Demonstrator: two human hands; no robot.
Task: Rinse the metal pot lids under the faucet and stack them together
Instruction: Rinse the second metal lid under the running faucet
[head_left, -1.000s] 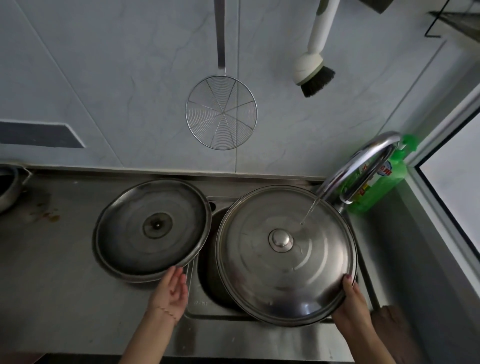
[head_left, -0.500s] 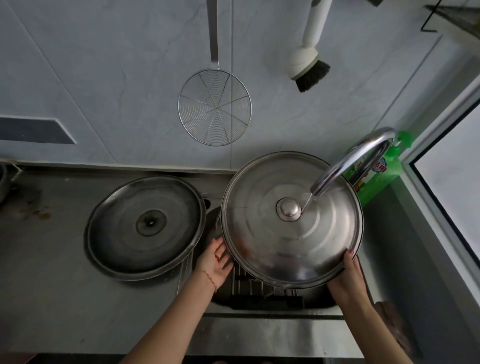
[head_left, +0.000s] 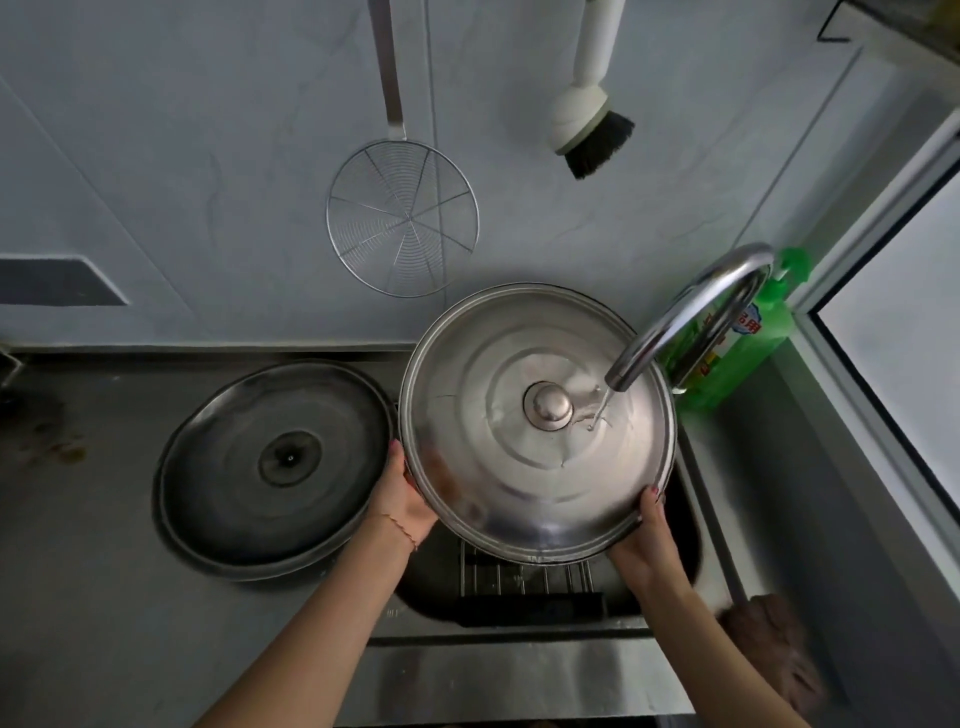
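A large shiny metal lid (head_left: 519, 467) with a round knob is held over the sink, knob side up. My left hand (head_left: 402, 499) grips its left rim and my right hand (head_left: 647, 540) grips its lower right rim. The curved faucet (head_left: 685, 317) runs a thin stream of water onto the lid just right of the knob. A second metal lid (head_left: 270, 467) lies upside down on the steel counter to the left, untouched.
The sink (head_left: 519, 608) below holds a wire rack. A green detergent bottle (head_left: 748, 338) stands behind the faucet. A wire skimmer (head_left: 402, 218) and a brush (head_left: 587, 124) hang on the wall. A brown cloth (head_left: 774, 649) lies at the right.
My left hand left the counter lid and took hold of the shiny lid's left rim. The lid moved back and up under the faucet, so water now lands beside the knob.
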